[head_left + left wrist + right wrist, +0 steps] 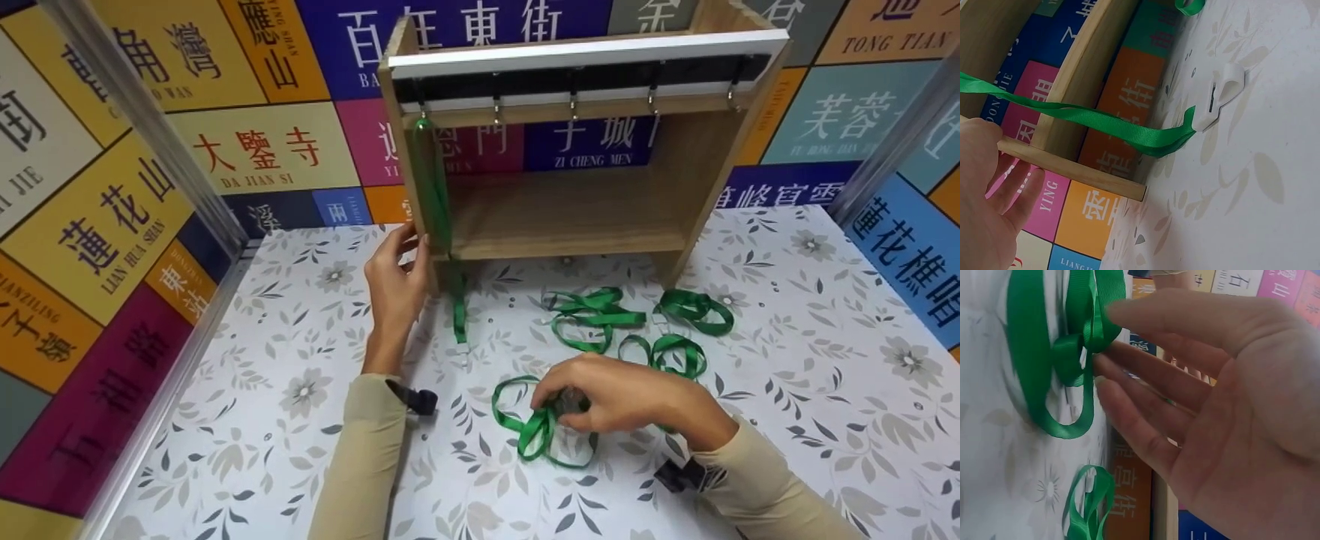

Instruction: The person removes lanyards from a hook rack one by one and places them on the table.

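Note:
My left hand (397, 274) grips the left side panel of a wooden rack (570, 251), fingers along its outer face. Beside that hand, a green lanyard (436, 187) hangs from the leftmost hook, its white plastic clip (1229, 84) down by the tabletop. My right hand (611, 394) is over another green lanyard (536, 435) lying looped on the table. In the right wrist view its thumb and fingers are spread at the ribbon (1030, 354), the fingertips right at the loops.
Several more green lanyards (600, 307) lie coiled on the flower-patterned tablecloth (300, 450) in front of the rack. Metal hooks (574, 105) line the rack's upper bar. Panels with street names (262, 150) stand behind and at the sides.

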{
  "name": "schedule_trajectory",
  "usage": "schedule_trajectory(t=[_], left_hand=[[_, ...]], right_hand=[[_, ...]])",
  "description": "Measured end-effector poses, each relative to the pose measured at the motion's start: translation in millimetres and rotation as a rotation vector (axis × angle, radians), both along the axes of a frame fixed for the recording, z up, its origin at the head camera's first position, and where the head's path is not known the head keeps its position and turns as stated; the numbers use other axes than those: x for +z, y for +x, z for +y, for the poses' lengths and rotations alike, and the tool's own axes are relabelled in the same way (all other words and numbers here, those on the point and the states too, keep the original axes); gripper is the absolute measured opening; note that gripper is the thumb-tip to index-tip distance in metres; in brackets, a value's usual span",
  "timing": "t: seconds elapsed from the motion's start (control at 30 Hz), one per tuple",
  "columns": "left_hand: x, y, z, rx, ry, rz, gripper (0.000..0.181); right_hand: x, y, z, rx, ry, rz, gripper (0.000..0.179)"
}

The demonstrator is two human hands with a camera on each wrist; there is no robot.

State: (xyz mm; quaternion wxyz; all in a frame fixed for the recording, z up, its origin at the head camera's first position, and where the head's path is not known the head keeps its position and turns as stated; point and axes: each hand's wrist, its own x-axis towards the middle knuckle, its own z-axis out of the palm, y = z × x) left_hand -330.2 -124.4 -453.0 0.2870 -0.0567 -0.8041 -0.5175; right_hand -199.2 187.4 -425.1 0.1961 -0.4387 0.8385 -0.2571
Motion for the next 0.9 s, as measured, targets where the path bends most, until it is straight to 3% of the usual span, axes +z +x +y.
schedule_trajectory(t=[0.2, 0.57, 0.9], left_hand=[[-0.6, 0.2, 0.9, -0.005, 0.007, 0.007, 0.037], [0.5, 1.9, -1.8, 0.0, 0.014, -0.002, 0.038], [1.3, 1.7, 1.9, 0.005, 0.0, -0.022, 0.039]], right_hand=[[9.3, -0.9, 1, -0.121, -0.085, 0.012, 0.024], [33.2, -8.0, -2, -0.337, -0.352, 0.219, 0.018], [50.2, -38.8, -42, -0.5, -0.535, 0.281, 0.013]])
